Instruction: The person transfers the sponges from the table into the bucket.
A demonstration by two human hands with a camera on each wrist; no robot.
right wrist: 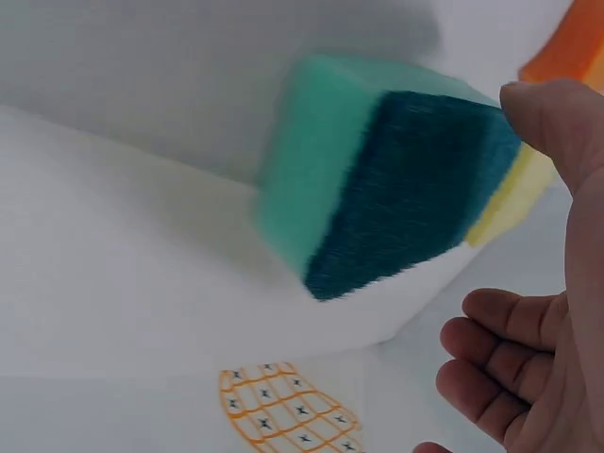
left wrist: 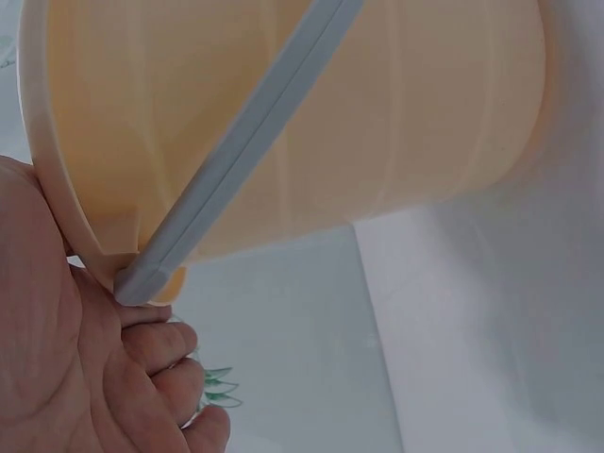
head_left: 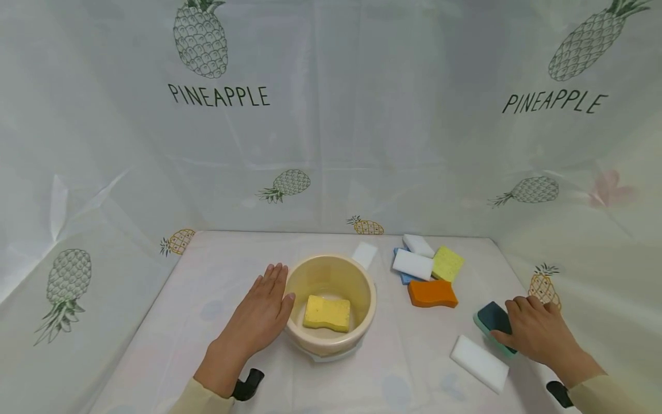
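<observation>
My left hand lies with straight fingers along the left side of a cream bucket, touching its rim. In the left wrist view the bucket's grey handle hangs across its outer wall. A yellow sponge lies on the bucket's bottom. At the right, my right hand hovers by a green sponge with a dark scouring side. The right wrist view has the thumb at that sponge's corner, while the loosely bent fingers stand apart from it. Whether the thumb touches it I cannot tell.
A white sponge lies in front of the green one. Farther back are an orange sponge, a yellow-green sponge and white sponges over a blue one. Behind the bucket lies another white piece. Printed sheeting surrounds the table.
</observation>
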